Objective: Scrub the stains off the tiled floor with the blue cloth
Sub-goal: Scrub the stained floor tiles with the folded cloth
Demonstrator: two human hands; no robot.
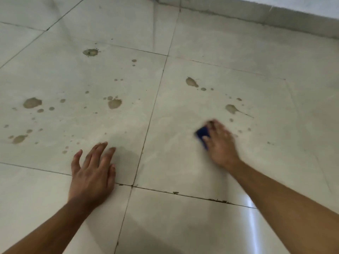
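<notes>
Starting at the far left, we see the heaviest cluster of brown stains point(32, 103) spread over the left tile of the tiled floor point(183, 226), with smaller drops scattered around the big blots and none of it looking touched. Next comes our left hand point(93, 173), flat on the floor with its fingers loose and spread, gripping nothing; it appears to be propping us up, and we should keep it planted so our weight can go into the other arm. Past the dark grout line point(152, 114) that runs up between the tiles lies the right tile, where our right hand point(221, 142) presses the blue cloth point(202, 133) against the floor, fingers laid over it and holding it down; only the cloth's left edge shows from under the hand. The hand is blurred, so we judge it to be mid-stroke. To do this step well, we would keep the cloth bunched under the palm, bear down firmly, and work in short overlapping strokes toward the tailed stain point(231, 108) just beyond the fingers, then the blot point(191, 82) above it. On the far right a low pale wall base point(275, 19) bounds the floor.
</notes>
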